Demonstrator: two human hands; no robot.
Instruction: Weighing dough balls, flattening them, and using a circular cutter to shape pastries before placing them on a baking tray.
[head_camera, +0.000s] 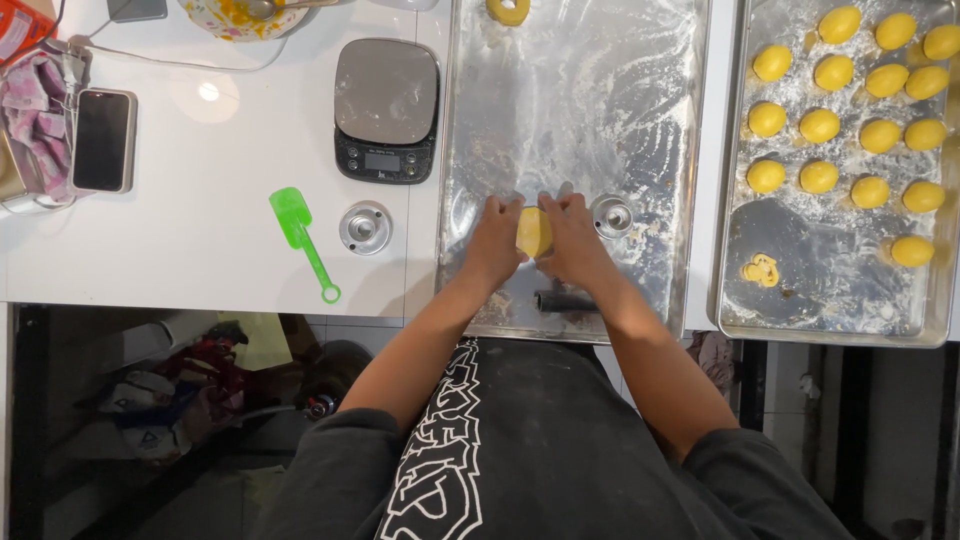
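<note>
1. I see both hands meeting over the floured steel tray (590, 110) in the middle of the white tabletop (200, 240). The left hand (493, 245) and the right hand (575, 240) press from either side on one yellow dough piece (533, 232), which sits between them just above the tray's near half.
2. The fingers of both hands are curled in and closed around that dough piece; neither hand is released. I cannot tell how hard they squeeze.
3. Done so far, as I judge it: the second tray (835, 300) to the right carries rows of shaped yellow dough balls (820, 125), filling most of its far and middle part. The near left part of that tray is bare apart from a small curled yellow scrap (760, 269).
4. Left, as I judge it: the piece in hand is not yet on the second tray, and there is room there for more. A ring-shaped yellow piece (508, 10) lies at the far edge of the middle tray.
5. Around the hands: a round metal mould (612, 216) lies on the tray just beside the right hand, a dark cylinder (565, 300) lies under the forearms, a second round metal piece (365, 228) and a green plastic scraper (300, 235) lie on the tabletop to the left, and a kitchen scale (386, 108) stands beyond them.
</note>
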